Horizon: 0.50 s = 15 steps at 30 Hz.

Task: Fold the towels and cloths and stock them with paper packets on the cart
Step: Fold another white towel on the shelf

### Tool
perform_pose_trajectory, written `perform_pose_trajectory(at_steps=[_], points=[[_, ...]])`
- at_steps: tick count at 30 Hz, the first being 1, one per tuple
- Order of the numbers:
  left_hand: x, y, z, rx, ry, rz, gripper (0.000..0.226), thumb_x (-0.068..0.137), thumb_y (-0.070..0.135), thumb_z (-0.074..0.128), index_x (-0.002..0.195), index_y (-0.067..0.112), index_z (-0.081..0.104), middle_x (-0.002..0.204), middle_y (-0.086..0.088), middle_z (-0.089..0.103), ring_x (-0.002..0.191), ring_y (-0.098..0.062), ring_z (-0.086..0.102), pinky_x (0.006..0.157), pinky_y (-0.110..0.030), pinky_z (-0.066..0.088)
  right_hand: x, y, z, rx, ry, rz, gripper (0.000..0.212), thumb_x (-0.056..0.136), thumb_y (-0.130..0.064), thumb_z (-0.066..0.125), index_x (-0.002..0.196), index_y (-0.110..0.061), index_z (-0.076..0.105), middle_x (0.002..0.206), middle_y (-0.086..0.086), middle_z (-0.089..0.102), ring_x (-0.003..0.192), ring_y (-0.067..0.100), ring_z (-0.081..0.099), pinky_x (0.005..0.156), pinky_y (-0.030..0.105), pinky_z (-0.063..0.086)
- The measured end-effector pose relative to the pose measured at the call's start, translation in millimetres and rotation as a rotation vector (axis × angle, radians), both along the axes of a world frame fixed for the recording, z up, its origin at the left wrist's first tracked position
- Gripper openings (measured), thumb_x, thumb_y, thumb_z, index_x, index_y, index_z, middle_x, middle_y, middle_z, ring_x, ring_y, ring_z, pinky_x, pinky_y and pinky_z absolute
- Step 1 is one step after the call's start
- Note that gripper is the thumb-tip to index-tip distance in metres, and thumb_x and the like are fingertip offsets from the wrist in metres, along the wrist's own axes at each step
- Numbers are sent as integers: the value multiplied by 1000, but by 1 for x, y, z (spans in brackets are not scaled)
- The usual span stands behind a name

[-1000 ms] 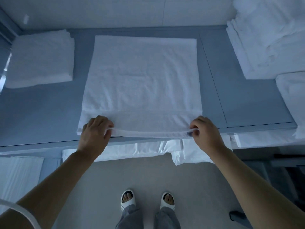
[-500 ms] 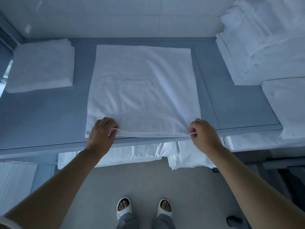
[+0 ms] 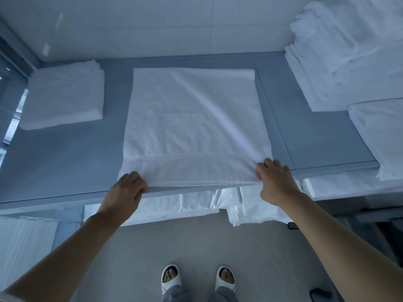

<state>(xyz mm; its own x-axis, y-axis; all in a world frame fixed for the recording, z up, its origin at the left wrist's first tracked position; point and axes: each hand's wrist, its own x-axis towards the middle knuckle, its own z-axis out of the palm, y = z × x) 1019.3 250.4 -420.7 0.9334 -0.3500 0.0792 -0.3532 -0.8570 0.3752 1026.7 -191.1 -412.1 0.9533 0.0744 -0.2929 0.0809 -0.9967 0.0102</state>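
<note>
— On the grey top (image 3: 65,166), what lies in the middle?

— One white terry towel (image 3: 192,127), spread flat, roughly rectangular, with a woven band running across near its front hem. Faint creases run slantwise toward the right front corner.

— And the hands?

— Left hand (image 3: 127,188) pinches the front left corner, fingers curled over the hem. Right hand (image 3: 273,178) grips the front right corner the same way, knuckles up. Both sit at the front lip of the top, and the hem between them is raised a little off the surface.

— What else is up there?

— A folded towel (image 3: 63,94), thick and square, lies well to the left, apart from the spread one. At the right a stack (image 3: 349,62) of white linen is piled high, smoother than the terry, with another white pile (image 3: 379,136) in front of it hanging over the edge.

— Below?

— White sheets (image 3: 174,205) on a lower shelf, partly hidden by the arms. Grey floor, and two feet in white slippers (image 3: 197,280).

— Anything between the hands and the towel?

— No, both corners are in plain view.
</note>
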Motion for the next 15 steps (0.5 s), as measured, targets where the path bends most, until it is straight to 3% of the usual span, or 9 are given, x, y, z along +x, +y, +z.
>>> perform_pose_trajectory(at_steps=[3, 8, 10, 12, 15], points=[[-3, 6, -2, -54, 50, 86, 32, 69, -19, 73, 82, 10, 67, 84, 0, 59, 65, -22, 57, 59, -32, 51, 6, 17, 8, 28, -69, 17, 31, 73, -2, 60, 98, -21, 58, 104, -4, 50, 99, 24, 50, 83, 38, 39], [13, -7, -1, 76, -36, 82, 46, 73, 5, 78, 115, 20, 70, 112, 0, 61, 99, -27, 58, 78, -40, 51, 31, 65, 4, 349, -228, 44, 38, 87, -9, 60, 125, -11, 63, 127, 4, 55, 114, 27, 54, 95, 40, 42], [20, -12, -3, 82, -29, 125, 38, 74, 1, 78, 107, 19, 72, 108, 1, 63, 96, -29, 60, 72, -40, 52, 45, 82, -2, 362, -202, 60, 49, 92, -16, 57, 141, -11, 54, 147, 5, 48, 135, 28, 47, 106, 43, 39], [26, -11, -8, 44, -29, 138, 29, 77, -4, 79, 96, 16, 74, 98, 0, 66, 87, -30, 64, 65, -39, 55, 58, 91, -11, 303, -167, 76, 56, 98, -24, 52, 153, -14, 42, 164, 5, 32, 153, 29, 28, 119, 47, 29], [27, 1, -17, 44, -67, 105, 28, 78, -10, 79, 92, 14, 74, 89, 1, 66, 80, -28, 65, 58, -37, 55, 73, 90, -27, 233, -120, 43, 63, 103, -37, 45, 161, -21, 27, 173, -1, 12, 160, 26, 9, 126, 53, 13]])
